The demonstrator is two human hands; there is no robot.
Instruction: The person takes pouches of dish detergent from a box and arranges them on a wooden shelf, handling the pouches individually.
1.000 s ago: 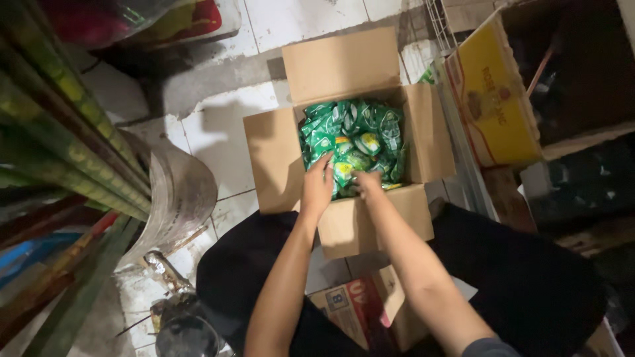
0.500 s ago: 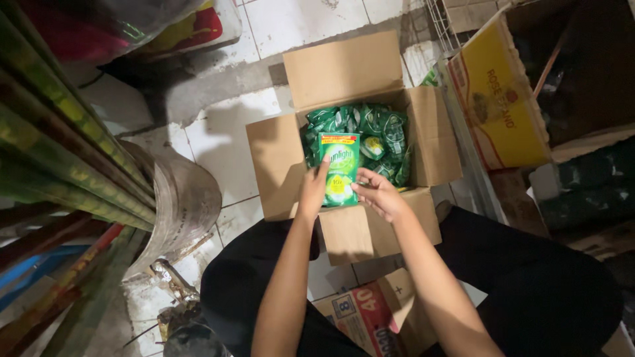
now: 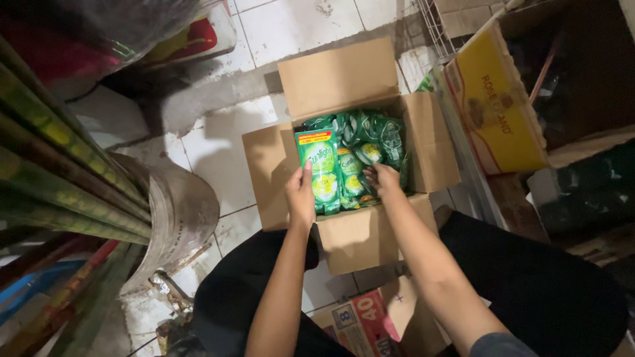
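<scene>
An open brown cardboard box [image 3: 337,79] stands on the tiled floor in front of me, filled with several green soap pouches [image 3: 370,135]. My left hand [image 3: 301,195] holds one green pouch [image 3: 319,168] upright against the left inner wall of the box. My right hand [image 3: 382,178] reaches down into the box, fingers resting on the pouches near the front; whether it grips one I cannot tell. My legs in black trousers flank the box's near flap.
A grey metal drum [image 3: 178,211] stands to the left, beside leaning green and yellow poles [image 3: 59,172]. An open yellow carton [image 3: 493,106] lies to the right with dark packs beside it. A smaller printed box [image 3: 364,320] sits between my knees.
My left hand has lifted one green pouch out of the pile and shifted it to the left side of the box, standing it up. My right hand went back down onto the pouches.
</scene>
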